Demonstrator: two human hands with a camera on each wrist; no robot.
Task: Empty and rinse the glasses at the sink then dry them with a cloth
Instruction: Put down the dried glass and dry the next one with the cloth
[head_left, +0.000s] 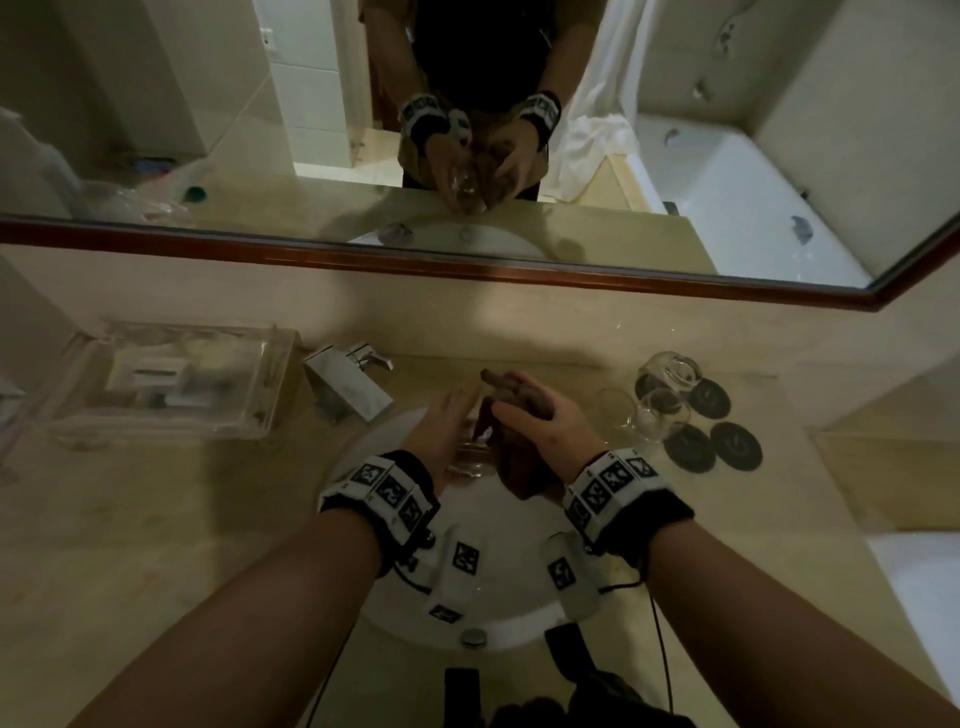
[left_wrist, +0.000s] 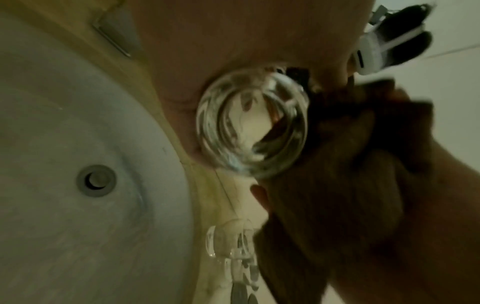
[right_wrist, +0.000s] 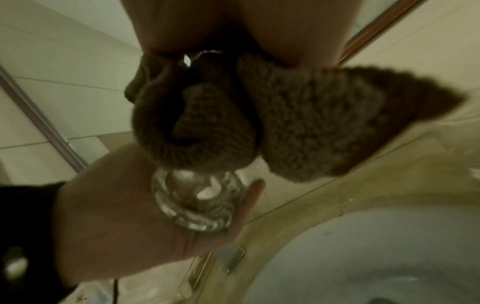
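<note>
Over the white sink (head_left: 498, 525) my left hand (head_left: 441, 431) cups a clear glass (head_left: 470, 460) from its left side. In the right wrist view the glass (right_wrist: 192, 201) lies in the left palm (right_wrist: 124, 205) with its thick base toward the camera. My right hand (head_left: 545, 421) grips a brown knitted cloth (head_left: 519, 410) bunched against the glass's mouth. The left wrist view shows the round glass base (left_wrist: 252, 125) beside the cloth (left_wrist: 337, 185). How far the cloth goes inside is hidden.
Three more glasses (head_left: 667, 395) stand on the counter to the right among dark round coasters (head_left: 735, 446). A chrome faucet (head_left: 348, 384) sits behind the sink at left, a clear tray (head_left: 166, 384) farther left. The mirror's wooden edge (head_left: 519, 270) runs above. The drain (left_wrist: 96, 181) lies below.
</note>
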